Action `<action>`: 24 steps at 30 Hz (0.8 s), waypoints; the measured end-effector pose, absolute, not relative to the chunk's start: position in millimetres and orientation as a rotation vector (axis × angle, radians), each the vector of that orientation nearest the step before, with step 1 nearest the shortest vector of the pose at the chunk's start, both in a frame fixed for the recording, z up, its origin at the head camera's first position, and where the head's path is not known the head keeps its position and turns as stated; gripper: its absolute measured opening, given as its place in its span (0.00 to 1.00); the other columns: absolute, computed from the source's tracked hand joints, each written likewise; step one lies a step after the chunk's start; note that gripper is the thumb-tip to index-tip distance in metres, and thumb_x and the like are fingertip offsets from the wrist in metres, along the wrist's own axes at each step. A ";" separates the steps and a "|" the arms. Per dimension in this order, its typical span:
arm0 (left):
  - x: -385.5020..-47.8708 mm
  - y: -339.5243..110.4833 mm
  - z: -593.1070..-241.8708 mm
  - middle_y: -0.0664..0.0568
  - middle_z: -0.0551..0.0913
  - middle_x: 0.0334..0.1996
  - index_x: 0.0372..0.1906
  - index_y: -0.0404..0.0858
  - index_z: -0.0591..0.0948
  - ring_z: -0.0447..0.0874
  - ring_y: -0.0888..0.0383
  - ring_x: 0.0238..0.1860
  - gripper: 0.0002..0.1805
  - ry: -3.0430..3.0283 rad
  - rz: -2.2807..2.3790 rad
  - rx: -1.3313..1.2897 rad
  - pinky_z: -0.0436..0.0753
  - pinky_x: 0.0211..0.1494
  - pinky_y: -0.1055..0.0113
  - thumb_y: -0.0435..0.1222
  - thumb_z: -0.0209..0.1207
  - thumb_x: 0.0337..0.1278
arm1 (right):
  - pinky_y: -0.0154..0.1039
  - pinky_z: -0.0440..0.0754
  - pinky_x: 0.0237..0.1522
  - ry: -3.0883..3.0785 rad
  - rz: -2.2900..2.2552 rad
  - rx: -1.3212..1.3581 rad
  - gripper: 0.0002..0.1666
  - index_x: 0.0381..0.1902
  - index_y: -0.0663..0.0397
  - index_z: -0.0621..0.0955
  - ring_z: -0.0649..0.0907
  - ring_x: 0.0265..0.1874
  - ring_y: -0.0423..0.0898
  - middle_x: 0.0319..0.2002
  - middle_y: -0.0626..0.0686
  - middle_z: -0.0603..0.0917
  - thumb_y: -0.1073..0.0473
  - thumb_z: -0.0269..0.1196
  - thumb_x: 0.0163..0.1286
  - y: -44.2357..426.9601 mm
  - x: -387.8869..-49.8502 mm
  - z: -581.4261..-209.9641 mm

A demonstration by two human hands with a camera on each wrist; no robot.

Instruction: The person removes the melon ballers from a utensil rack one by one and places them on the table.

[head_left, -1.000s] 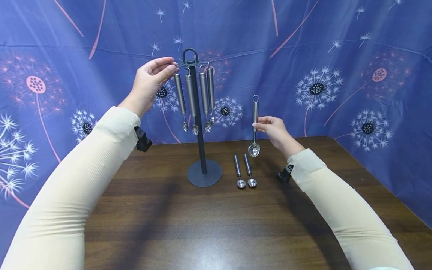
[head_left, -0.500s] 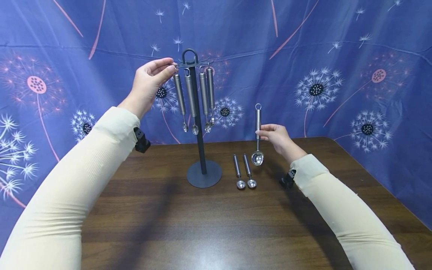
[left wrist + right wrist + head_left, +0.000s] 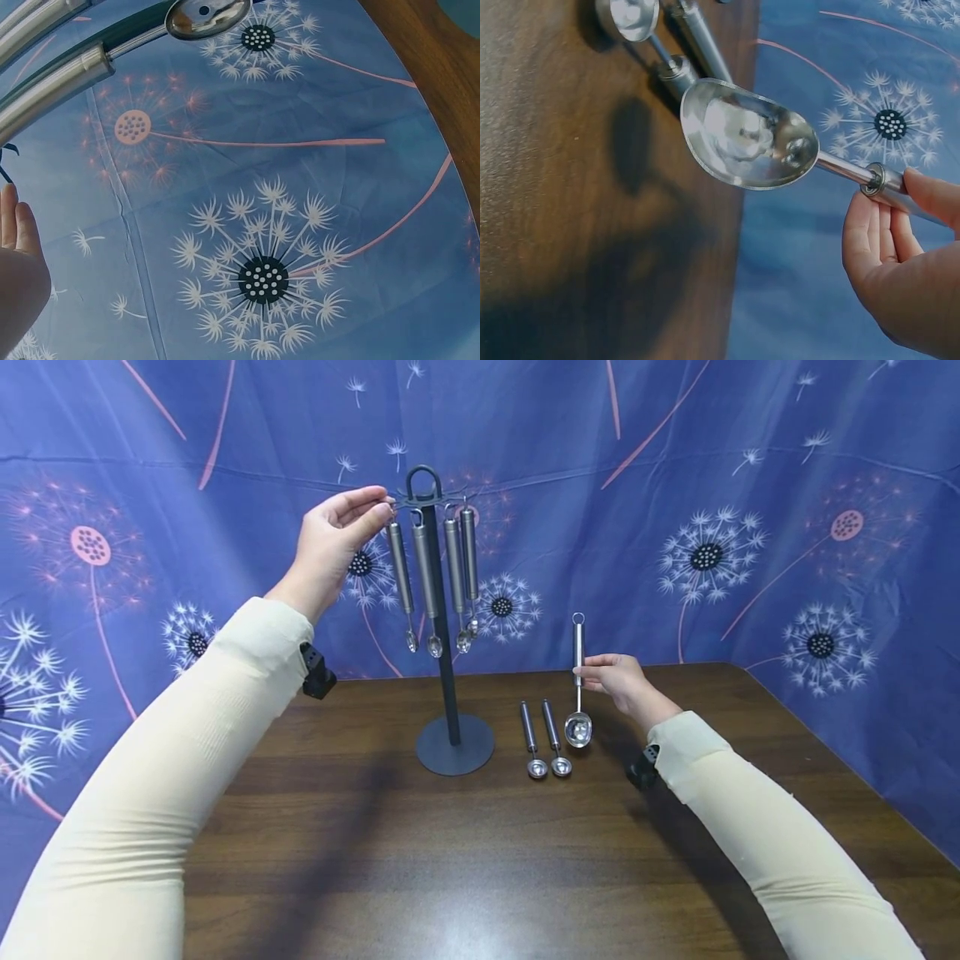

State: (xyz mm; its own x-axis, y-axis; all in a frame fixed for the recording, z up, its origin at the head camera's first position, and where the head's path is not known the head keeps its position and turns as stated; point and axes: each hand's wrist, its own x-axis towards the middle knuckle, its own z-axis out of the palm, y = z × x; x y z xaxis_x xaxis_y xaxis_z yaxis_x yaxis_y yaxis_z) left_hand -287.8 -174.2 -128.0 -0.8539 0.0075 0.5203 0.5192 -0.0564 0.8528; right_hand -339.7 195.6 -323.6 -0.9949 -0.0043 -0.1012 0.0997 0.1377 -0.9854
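Observation:
In the head view a dark utensil stand (image 3: 448, 693) rises from the table, with several small metal spoons (image 3: 423, 568) hanging from its top by their handle rings. At the stand's upper left rim my left hand (image 3: 333, 543) pinches the hook end, thumb against fingers; the fingertips hide the exact contact. Held upright by its handle between thumb and fingers of my right hand (image 3: 618, 683) is a shiny metal scoop (image 3: 578, 730), bowl down. In the right wrist view the scoop's deep oval bowl (image 3: 746, 135) appears just off the tabletop.
Two smaller metal scoops (image 3: 536, 768) lie side by side on the wooden table (image 3: 480, 852), between the stand's round base and my right hand. A blue dandelion-print curtain (image 3: 570, 435) hangs behind the table's far edge.
My right hand has lowered the scoop and shifted it slightly right, down toward the table beside the two lying scoops. The left hand stays at the stand's rim.

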 end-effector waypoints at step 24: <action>-291.6 -174.1 -129.7 0.50 0.84 0.53 0.60 0.34 0.77 0.81 0.60 0.55 0.25 -1.872 -1.946 -0.524 0.75 0.66 0.72 0.35 0.67 0.56 | 0.34 0.87 0.47 2.249 -1.909 0.093 0.25 0.57 0.76 0.69 0.83 0.26 0.36 0.27 0.45 0.80 0.68 0.63 0.66 205.5 -347.9 -362.9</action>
State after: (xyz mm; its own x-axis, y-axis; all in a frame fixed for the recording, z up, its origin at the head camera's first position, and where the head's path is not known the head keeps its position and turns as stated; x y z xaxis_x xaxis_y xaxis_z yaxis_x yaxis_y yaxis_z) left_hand -291.6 -174.1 -129.7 -0.8545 -0.0203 0.5191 0.5195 -0.0330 0.8538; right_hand -347.9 205.5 -362.9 -0.9801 -0.0745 -0.1841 0.1695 0.1690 -0.9709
